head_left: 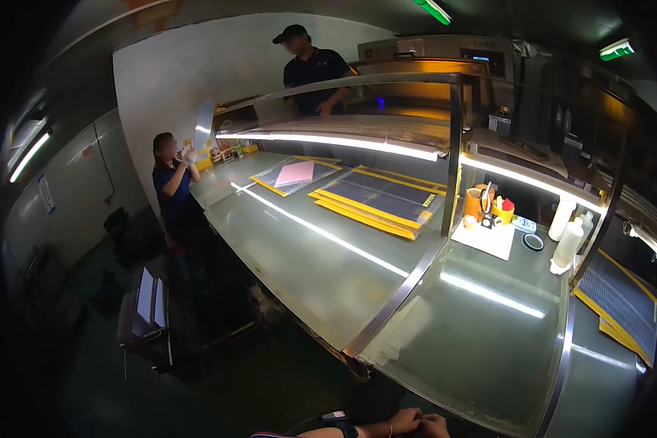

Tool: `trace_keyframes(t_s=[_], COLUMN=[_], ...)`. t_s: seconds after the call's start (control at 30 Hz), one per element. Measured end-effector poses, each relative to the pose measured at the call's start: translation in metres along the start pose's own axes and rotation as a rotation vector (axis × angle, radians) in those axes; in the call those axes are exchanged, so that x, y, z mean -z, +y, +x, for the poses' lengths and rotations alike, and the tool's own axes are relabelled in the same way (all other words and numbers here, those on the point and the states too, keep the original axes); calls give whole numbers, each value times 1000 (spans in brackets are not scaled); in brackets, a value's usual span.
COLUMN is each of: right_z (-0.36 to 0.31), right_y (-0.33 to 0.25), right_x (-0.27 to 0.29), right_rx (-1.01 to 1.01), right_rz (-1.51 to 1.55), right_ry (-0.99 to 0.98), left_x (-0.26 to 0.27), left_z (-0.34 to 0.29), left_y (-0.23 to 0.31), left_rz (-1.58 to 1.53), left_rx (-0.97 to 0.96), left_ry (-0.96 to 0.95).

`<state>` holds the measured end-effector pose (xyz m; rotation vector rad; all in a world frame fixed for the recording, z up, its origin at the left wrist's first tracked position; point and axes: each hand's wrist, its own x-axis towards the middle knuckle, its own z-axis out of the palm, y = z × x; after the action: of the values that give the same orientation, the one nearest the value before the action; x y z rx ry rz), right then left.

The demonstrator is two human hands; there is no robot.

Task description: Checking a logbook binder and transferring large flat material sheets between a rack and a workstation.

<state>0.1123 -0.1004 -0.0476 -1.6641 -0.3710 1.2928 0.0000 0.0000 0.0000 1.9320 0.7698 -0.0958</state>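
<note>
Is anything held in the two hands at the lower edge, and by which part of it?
It cannot be told: the left hand and right hand are close together and could hide something small.

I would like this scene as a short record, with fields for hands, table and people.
Left hand: low in view, dark watch on its wrist
Right hand: close beside the left
Held: cannot be told
Table: greenish top, beyond the hands
On table: yellow-edged panels, a pink sheet on one, white bottles
People: one person at the table's left end, another person behind it
</note>
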Motion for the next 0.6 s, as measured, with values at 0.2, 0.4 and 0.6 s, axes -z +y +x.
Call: trace_keyframes(t_s=[0.2, 0.4, 0.6], right_z=[-6, -5, -7], right_y=[-3, -7, -8], right_x=[-1, 0, 0], right_rx=[-13, 38, 56], right_rz=[57, 52, 71], right_ry=[5, 4, -27], left_x=[3, 6, 8], left_z=[-6, -12, -21], left_y=[4, 13, 28], left_rz=[-74, -121, -46], left_rx=[-40, -67, -89], left_ry=[48, 101, 275])
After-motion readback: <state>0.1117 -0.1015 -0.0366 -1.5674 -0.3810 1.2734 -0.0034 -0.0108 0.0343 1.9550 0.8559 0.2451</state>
